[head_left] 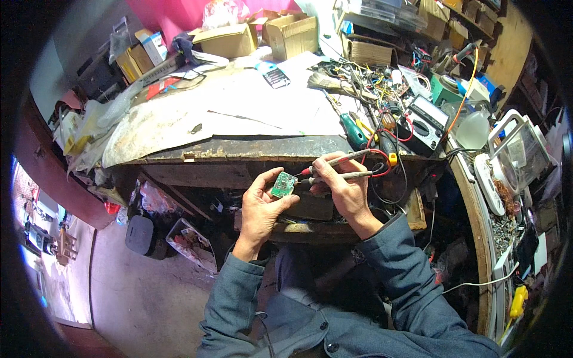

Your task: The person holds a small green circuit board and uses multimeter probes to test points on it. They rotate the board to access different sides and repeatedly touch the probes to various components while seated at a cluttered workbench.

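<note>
holding a circuit board in the left hand.

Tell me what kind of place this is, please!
Probably an electronics repair workshop. The left hand holds a small green circuit board, the right hand holds two thin test probes, and a dial meter is on the messy bench near tangled wires.

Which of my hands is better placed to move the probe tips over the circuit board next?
Probably your right hand: it holds both test probes, their tips pointing toward the green circuit board, while your left hand is occupied gripping that board.
</note>
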Tool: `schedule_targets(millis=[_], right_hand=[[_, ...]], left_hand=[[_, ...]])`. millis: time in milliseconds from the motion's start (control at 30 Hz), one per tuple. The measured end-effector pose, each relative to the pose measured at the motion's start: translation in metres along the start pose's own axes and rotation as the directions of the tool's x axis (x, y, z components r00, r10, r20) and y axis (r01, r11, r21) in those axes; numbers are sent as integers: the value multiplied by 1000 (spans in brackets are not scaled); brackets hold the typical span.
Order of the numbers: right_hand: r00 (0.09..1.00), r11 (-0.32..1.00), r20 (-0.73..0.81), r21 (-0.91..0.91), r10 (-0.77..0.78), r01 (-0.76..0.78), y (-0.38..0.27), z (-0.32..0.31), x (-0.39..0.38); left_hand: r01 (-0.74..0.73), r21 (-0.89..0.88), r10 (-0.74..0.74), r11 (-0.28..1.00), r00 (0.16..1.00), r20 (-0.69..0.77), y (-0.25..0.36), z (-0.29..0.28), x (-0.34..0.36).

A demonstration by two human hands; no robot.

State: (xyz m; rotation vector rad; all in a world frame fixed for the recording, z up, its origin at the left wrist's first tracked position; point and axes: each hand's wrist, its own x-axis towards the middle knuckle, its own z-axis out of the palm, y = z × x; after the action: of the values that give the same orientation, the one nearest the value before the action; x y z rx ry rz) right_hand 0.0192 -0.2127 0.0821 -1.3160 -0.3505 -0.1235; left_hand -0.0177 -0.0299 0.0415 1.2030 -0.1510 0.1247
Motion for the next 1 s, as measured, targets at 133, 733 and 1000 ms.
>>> schedule_targets(millis=[133, 733, 1000], right_hand=[[1000, 998, 6, -46, -30, 30, 2, 0, -2], [972, 959, 43, -158, -232, 236, 10, 1, -4], [968, 955, 31, -156, -251, 252, 14, 2, -4]], left_hand=[[-6, -8, 6, 1000, 1000, 1, -1, 1, 0], [-16, 24, 15, 1000, 1000, 24, -3, 1, -1], [1, 28, -2, 1000, 1000, 22, -3, 2, -1]])
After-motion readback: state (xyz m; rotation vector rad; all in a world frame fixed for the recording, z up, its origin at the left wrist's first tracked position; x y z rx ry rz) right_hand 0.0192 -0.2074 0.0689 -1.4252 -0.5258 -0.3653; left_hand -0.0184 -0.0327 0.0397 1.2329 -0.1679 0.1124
